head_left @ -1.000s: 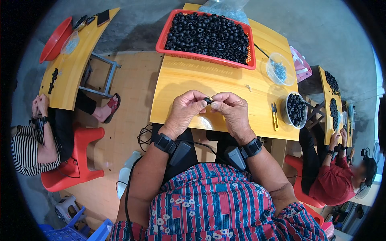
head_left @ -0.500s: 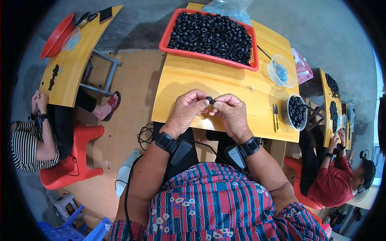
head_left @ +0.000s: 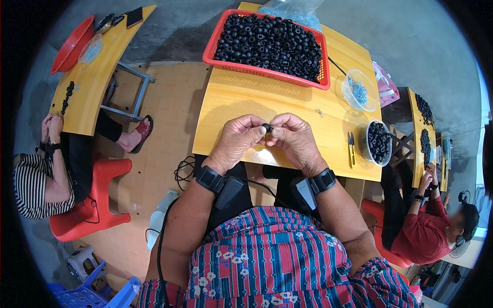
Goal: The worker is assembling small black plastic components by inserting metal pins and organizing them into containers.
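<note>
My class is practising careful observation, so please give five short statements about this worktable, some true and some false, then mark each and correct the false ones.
1. The left hand pinches a small, round, black piece. True.
2. The right hand lies flat on the table. False: its fingertips are raised close beside the piece.
3. A red, rectangular, plastic basket stands on the yellow, wood-grained table. True.
4. The pieces heaped in the basket are white. False: they are black.
5. Small yellow-handled snips lie to the left of a clear, round tub of black pieces. True.
</note>
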### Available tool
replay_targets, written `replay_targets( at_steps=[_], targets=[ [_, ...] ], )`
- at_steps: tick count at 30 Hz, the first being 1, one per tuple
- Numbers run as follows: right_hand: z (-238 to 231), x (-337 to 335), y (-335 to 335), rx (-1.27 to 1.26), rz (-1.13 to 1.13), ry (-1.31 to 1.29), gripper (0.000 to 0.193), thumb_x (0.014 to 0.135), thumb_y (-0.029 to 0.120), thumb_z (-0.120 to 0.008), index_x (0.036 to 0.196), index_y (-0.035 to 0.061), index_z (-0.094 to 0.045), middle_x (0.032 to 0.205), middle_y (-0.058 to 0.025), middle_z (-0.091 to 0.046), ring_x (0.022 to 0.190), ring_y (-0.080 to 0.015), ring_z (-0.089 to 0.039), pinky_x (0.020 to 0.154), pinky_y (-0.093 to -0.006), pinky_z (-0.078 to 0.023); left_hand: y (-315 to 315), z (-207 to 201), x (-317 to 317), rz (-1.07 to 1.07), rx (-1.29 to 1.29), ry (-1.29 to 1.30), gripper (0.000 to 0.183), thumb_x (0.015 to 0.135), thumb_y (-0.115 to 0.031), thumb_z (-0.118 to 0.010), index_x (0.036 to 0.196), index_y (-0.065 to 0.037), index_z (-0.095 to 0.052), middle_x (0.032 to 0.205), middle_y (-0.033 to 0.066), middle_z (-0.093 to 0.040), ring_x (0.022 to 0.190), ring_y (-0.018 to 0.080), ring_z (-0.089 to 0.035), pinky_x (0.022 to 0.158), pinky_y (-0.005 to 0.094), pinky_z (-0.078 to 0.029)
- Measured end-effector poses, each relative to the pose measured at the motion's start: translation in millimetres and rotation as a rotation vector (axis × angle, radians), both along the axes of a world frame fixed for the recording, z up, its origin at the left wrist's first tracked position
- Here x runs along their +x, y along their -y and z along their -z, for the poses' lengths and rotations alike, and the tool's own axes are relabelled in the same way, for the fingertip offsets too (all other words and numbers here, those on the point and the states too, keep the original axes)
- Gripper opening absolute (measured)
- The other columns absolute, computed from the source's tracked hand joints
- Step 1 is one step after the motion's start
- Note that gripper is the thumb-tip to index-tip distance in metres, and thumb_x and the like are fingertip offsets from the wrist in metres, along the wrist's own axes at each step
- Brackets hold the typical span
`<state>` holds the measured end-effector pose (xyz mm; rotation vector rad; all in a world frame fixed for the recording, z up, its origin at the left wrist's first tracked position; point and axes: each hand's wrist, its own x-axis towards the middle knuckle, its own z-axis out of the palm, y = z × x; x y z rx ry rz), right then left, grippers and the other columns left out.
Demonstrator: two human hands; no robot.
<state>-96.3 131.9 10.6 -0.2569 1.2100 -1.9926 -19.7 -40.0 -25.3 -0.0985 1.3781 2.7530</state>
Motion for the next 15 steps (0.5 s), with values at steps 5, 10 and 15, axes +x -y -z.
replay_targets(
  at_steps=[5, 10, 15],
  targets=[
    [-5.8, -9.4, -2.1, 0.029, -0.18, -0.107, 0.038, 0.087, 0.013, -0.068, 0.123, 0.0016, -0.06, 0.099, -0.0074, -0.065, 0.083, -0.0146, -0.065, 0.076, -0.0267, -0.056, -2.4, -6.4, 1.3, 0.002, 0.033, -0.015, 0.017, 0.091, -0.013, -0.065, 0.103, 0.0, -0.063, 0.091, 0.0053, -0.066, 0.078, 0.0101, -0.062, 0.071, 0.0229, -0.052],
    [-20.8, -16.2, -2.5, 0.147, -0.342, -0.278, 0.047, 0.09, 0.029, -0.066, 0.129, 0.004, -0.058, 0.104, -0.0064, -0.065, 0.088, -0.0137, -0.064, 0.076, -0.0242, -0.053, -3.0, -3.9, 0.9, 0.004, 0.016, -0.01, 0.019, 0.089, -0.015, -0.069, 0.101, -0.001, -0.065, 0.088, 0.0041, -0.066, 0.074, 0.0092, -0.059, 0.066, 0.0218, -0.049],
    [-24.9, -18.9, -2.3, 0.188, -0.402, -0.371, 0.049, 0.09, 0.036, -0.063, 0.128, 0.0055, -0.059, 0.104, -0.0065, -0.066, 0.085, -0.0119, -0.062, 0.073, -0.0231, -0.052, -2.9, -2.1, 1.0, -0.002, 0.023, -0.027, 0.02, 0.088, -0.017, -0.07, 0.1, -0.001, -0.066, 0.086, 0.0035, -0.066, 0.071, 0.0088, -0.058, 0.065, 0.0211, -0.048]
  ],
)
